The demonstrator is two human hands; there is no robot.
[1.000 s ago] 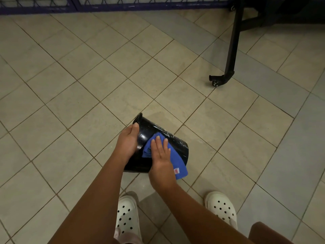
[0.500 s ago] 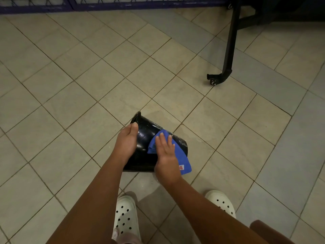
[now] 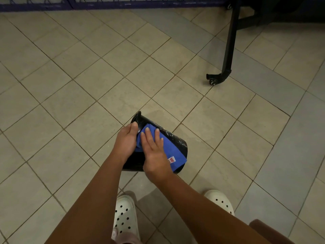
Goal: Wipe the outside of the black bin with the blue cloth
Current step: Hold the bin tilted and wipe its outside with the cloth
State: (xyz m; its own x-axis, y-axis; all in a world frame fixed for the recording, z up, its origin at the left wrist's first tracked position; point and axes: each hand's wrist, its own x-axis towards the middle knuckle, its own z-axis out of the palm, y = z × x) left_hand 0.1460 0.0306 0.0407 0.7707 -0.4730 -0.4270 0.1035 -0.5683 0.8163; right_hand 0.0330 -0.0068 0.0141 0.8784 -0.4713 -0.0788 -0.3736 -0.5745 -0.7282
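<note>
Right hand: fingers straight, flat, pressing blue cloth onto black bin. Left hand: curled round bin near rim. Bin glossy, tipped sideways beneath both hands.

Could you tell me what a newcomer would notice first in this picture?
A black bin, tipped on its side, sits mid-frame over the tiled floor, the left hand holding it near the rim. The right hand presses a blue cloth flat against its wall.
</note>
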